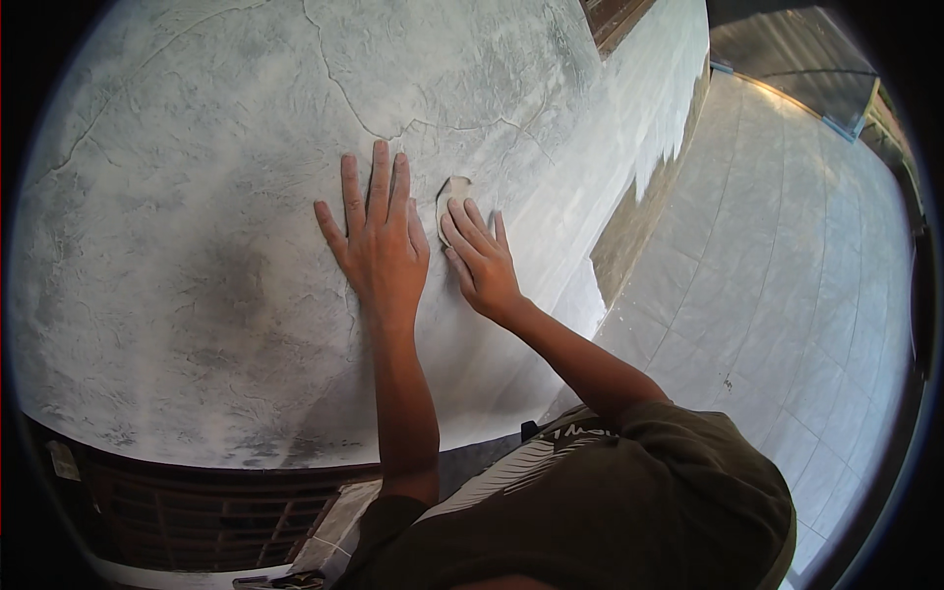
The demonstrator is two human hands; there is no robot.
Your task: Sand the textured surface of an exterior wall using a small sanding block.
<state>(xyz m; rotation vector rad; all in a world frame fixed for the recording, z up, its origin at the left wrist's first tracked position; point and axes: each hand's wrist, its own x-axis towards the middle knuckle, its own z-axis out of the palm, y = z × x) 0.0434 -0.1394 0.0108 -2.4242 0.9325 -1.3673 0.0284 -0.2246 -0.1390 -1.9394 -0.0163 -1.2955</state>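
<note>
A rough grey-white plastered wall [226, 187] with cracks running across it fills most of the view. My left hand [382, 231] lies flat on it, fingers spread and holding nothing. Close beside it on the right, my right hand [482, 256] presses a small pale piece of sandpaper [456, 187] against the plaster. Its upper end sticks out past my fingertips with a curled dark edge, while the rest is hidden under the hand. Whitish dust shows on the fingers of both hands.
Along the right runs a grey tiled floor [757, 236]. A brown wooden frame [615, 22] borders the wall at the top, and a dark slatted wooden window or door [206, 516] is at the lower left. Bare brownish wall base [634, 236] shows beneath ragged white coating.
</note>
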